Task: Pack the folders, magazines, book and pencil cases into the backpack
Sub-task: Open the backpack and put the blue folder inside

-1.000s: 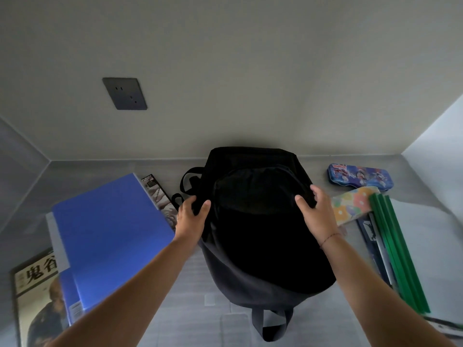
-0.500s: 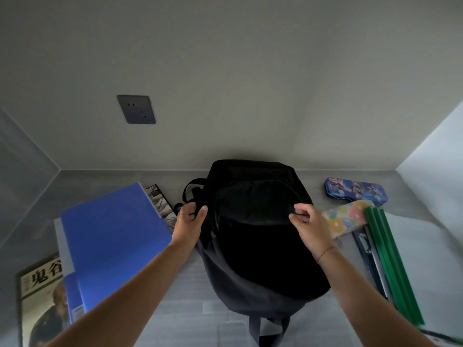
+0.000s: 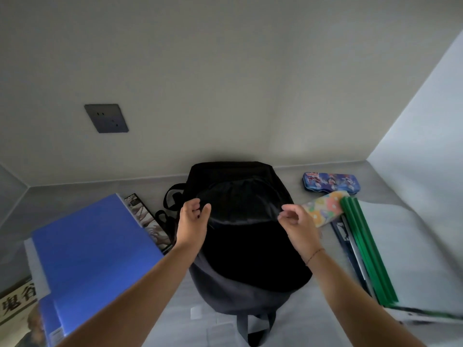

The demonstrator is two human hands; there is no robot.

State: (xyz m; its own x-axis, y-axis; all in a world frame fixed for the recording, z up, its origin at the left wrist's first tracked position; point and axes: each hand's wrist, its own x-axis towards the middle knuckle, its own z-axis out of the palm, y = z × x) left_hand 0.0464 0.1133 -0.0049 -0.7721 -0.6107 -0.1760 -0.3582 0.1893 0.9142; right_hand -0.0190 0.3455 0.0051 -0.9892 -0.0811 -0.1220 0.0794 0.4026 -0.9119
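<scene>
Grey desk (image 3: 75, 204): one backpack (image 3: 245, 236), two pencil cases (image 3: 330, 182), two hands (image 3: 193, 221).

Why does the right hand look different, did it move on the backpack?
Yes. The right hand slid inward from the backpack's right edge, away from the flowery pencil case, and now pinches the front fabric.

Dim, bluish light, brightest at right; wide-angle bending and blurred edges.
</scene>
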